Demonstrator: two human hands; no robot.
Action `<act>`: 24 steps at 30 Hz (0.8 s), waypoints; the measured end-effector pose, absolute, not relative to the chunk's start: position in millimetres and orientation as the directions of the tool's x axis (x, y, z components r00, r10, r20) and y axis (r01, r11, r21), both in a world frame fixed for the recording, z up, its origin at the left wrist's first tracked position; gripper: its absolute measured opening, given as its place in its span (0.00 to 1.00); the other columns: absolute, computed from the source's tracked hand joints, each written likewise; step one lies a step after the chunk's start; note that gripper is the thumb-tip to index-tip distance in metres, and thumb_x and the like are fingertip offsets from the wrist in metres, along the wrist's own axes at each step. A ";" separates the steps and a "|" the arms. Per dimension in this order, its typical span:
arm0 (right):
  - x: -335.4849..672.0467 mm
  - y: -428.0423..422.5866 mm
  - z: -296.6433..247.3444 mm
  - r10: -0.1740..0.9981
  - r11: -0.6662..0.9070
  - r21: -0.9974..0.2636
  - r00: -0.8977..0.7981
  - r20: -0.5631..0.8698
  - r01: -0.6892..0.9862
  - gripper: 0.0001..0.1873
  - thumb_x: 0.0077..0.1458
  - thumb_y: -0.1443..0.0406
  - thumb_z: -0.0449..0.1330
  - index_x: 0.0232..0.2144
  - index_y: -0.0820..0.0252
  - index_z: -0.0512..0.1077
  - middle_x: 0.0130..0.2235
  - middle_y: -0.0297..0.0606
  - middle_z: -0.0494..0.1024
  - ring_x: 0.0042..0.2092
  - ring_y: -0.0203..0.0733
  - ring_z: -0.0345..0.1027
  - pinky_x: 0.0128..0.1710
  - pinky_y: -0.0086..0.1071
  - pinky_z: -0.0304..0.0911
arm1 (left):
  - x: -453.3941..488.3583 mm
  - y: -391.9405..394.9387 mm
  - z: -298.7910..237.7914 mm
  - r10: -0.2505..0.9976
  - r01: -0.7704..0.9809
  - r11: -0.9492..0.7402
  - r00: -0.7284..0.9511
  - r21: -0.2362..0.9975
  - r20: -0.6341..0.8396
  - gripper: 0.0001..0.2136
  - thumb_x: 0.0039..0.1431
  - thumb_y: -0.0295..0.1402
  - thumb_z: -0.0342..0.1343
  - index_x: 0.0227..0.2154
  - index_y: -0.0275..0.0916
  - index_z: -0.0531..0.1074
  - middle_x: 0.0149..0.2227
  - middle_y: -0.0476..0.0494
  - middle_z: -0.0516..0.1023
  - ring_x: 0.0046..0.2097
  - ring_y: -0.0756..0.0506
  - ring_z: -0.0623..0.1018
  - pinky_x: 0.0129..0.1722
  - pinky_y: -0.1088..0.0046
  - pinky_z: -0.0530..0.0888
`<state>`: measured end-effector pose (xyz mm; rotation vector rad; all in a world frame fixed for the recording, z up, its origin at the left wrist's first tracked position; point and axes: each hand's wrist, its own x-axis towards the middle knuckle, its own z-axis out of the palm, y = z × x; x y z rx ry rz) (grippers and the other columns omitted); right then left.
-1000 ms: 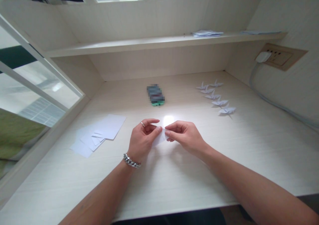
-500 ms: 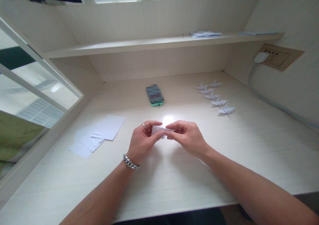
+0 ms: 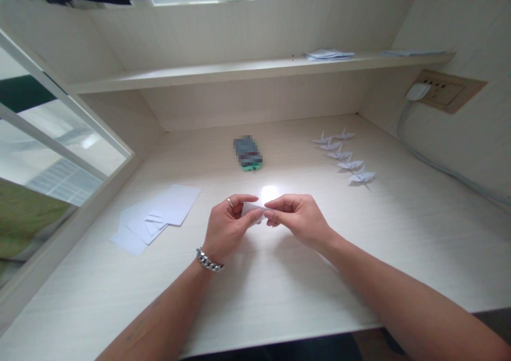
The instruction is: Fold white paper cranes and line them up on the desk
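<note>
Over the middle of the pale wooden desk [image 3: 279,297], both my hands pinch one small folded piece of white paper [image 3: 251,208]. My left hand [image 3: 229,225], with a ring and a chain bracelet, grips its left side between thumb and fingers. My right hand [image 3: 297,217] pinches its right edge, fingertips almost touching those of the left. Most of the paper is hidden behind my fingers.
Loose white paper sheets [image 3: 159,214] lie to the left. A row of several folded paper cranes [image 3: 345,156] sits at the back right. A blurred phone-like object [image 3: 247,152] lies behind my hands. A shelf [image 3: 239,69] holds more paper [image 3: 329,55]. A wall socket with cable [image 3: 437,91] is right.
The paper, hanging lower and wider between my hands a second ago, has been folded smaller and raised; my fingertips have drawn closer together. The hands stay in place.
</note>
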<state>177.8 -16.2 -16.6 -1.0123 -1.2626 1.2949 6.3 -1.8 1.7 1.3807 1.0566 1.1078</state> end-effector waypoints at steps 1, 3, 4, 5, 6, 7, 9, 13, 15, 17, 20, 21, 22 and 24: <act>177.8 -15.9 -16.8 0.988 0.056 -0.991 -0.134 0.072 -0.120 0.16 0.43 0.58 0.70 0.32 0.63 0.78 0.25 0.37 0.79 0.28 0.39 0.75 0.31 0.33 0.72 | 6.5 -1.9 2.0 0.980 0.031 -0.083 0.184 0.996 0.076 0.14 0.44 0.33 0.68 0.35 0.35 0.76 0.25 0.47 0.79 0.27 0.50 0.76 0.26 0.76 0.73; 178.4 -15.3 -16.8 0.987 0.030 -0.990 -0.150 0.051 -0.139 0.17 0.42 0.58 0.70 0.33 0.63 0.78 0.25 0.37 0.79 0.28 0.39 0.75 0.31 0.34 0.72 | 6.5 -2.0 2.5 0.981 0.033 -0.077 0.179 0.997 0.070 0.14 0.43 0.32 0.68 0.35 0.35 0.76 0.24 0.47 0.78 0.26 0.50 0.76 0.26 0.76 0.74; 179.1 -15.0 -16.5 0.987 0.017 -0.990 -0.158 0.040 -0.142 0.17 0.42 0.58 0.70 0.33 0.63 0.79 0.26 0.38 0.80 0.28 0.39 0.75 0.31 0.34 0.73 | 6.1 -1.9 2.7 0.982 0.032 -0.072 0.178 0.997 0.065 0.15 0.43 0.32 0.68 0.35 0.35 0.76 0.24 0.47 0.78 0.26 0.49 0.77 0.26 0.75 0.74; 180.2 -14.6 -16.0 0.986 0.006 -0.990 -0.165 0.030 -0.142 0.17 0.41 0.57 0.70 0.33 0.63 0.79 0.26 0.38 0.80 0.28 0.39 0.75 0.31 0.35 0.73 | 5.5 -1.5 3.0 0.983 0.030 -0.065 0.175 0.997 0.059 0.15 0.42 0.32 0.69 0.35 0.34 0.76 0.24 0.47 0.78 0.26 0.49 0.77 0.26 0.75 0.74; 181.6 -14.0 -15.3 0.985 -0.004 -0.990 -0.171 0.020 -0.140 0.18 0.41 0.57 0.70 0.33 0.63 0.79 0.26 0.39 0.80 0.28 0.40 0.75 0.31 0.35 0.73 | 4.6 -1.0 3.4 0.984 0.026 -0.058 0.172 0.998 0.053 0.16 0.42 0.33 0.69 0.36 0.34 0.76 0.25 0.46 0.78 0.26 0.49 0.77 0.26 0.75 0.74; 183.4 -13.1 -14.6 0.985 -0.014 -0.991 -0.174 0.010 -0.136 0.18 0.41 0.57 0.70 0.33 0.64 0.79 0.26 0.39 0.80 0.28 0.40 0.75 0.31 0.35 0.73 | 3.3 -0.3 3.9 0.985 0.021 -0.053 0.165 0.998 0.049 0.16 0.43 0.33 0.68 0.36 0.34 0.76 0.25 0.46 0.79 0.27 0.49 0.77 0.27 0.74 0.74; 187.4 -10.9 -13.0 0.987 -0.030 -0.991 -0.159 -0.009 -0.130 0.19 0.40 0.58 0.71 0.33 0.64 0.79 0.26 0.39 0.80 0.28 0.41 0.76 0.32 0.36 0.73 | 0.5 1.1 5.1 0.988 0.017 -0.050 0.148 0.999 0.047 0.17 0.43 0.33 0.68 0.37 0.33 0.76 0.25 0.46 0.79 0.26 0.48 0.78 0.27 0.74 0.75; 192.4 -6.7 -12.1 0.996 -0.046 -0.985 -0.088 -0.032 -0.164 0.19 0.39 0.57 0.71 0.33 0.64 0.78 0.29 0.40 0.81 0.29 0.40 0.75 0.33 0.36 0.73 | -2.7 2.3 6.6 0.991 0.017 -0.054 0.123 0.998 0.052 0.17 0.43 0.33 0.68 0.37 0.33 0.76 0.25 0.46 0.79 0.26 0.48 0.78 0.27 0.74 0.75; 191.6 -6.6 -13.0 0.996 -0.036 -0.984 -0.090 -0.020 -0.175 0.18 0.43 0.56 0.69 0.34 0.63 0.78 0.29 0.40 0.81 0.29 0.39 0.75 0.33 0.35 0.73 | -1.6 1.4 6.3 0.990 0.013 -0.043 0.134 0.999 0.041 0.17 0.43 0.33 0.68 0.37 0.33 0.76 0.25 0.46 0.79 0.26 0.49 0.77 0.27 0.74 0.75; 189.1 -8.2 -14.1 0.992 -0.016 -0.989 -0.123 0.002 -0.149 0.18 0.47 0.55 0.66 0.35 0.63 0.78 0.29 0.40 0.80 0.29 0.38 0.75 0.33 0.34 0.72 | 0.4 0.2 5.4 0.988 0.011 -0.032 0.151 0.999 0.030 0.17 0.43 0.33 0.68 0.37 0.33 0.75 0.25 0.46 0.79 0.26 0.49 0.77 0.27 0.75 0.74; 184.5 -11.9 -15.2 0.983 0.031 -0.996 -0.176 0.045 -0.083 0.16 0.49 0.56 0.65 0.35 0.63 0.78 0.28 0.39 0.80 0.30 0.39 0.75 0.33 0.34 0.72 | 3.0 -1.0 4.4 0.986 0.015 -0.017 0.164 1.000 0.014 0.16 0.43 0.33 0.68 0.36 0.33 0.75 0.25 0.46 0.79 0.27 0.49 0.77 0.27 0.75 0.74; 183.2 -12.9 -15.4 0.981 0.049 -0.997 -0.184 0.061 -0.067 0.16 0.49 0.56 0.65 0.35 0.63 0.78 0.29 0.39 0.80 0.30 0.39 0.75 0.33 0.33 0.72 | 3.4 -1.1 4.3 0.986 0.018 -0.012 0.169 1.000 0.009 0.16 0.43 0.33 0.68 0.36 0.33 0.76 0.25 0.46 0.79 0.27 0.49 0.77 0.27 0.75 0.74; 182.3 -13.7 -15.5 0.979 0.064 -0.996 -0.190 0.074 -0.059 0.15 0.50 0.57 0.65 0.34 0.63 0.78 0.29 0.39 0.80 0.30 0.38 0.75 0.32 0.33 0.71 | 3.6 -1.1 4.3 0.984 0.019 -0.006 0.176 1.000 0.003 0.16 0.43 0.33 0.68 0.36 0.33 0.76 0.25 0.46 0.79 0.27 0.49 0.77 0.27 0.76 0.74; 181.5 -14.1 -15.3 0.976 0.072 -0.995 -0.201 0.085 -0.072 0.13 0.50 0.58 0.65 0.33 0.63 0.77 0.28 0.38 0.79 0.28 0.37 0.74 0.31 0.32 0.71 | 3.5 -1.1 4.6 0.981 0.014 0.005 0.192 1.000 -0.008 0.16 0.43 0.33 0.68 0.36 0.33 0.76 0.25 0.47 0.78 0.26 0.50 0.77 0.26 0.76 0.74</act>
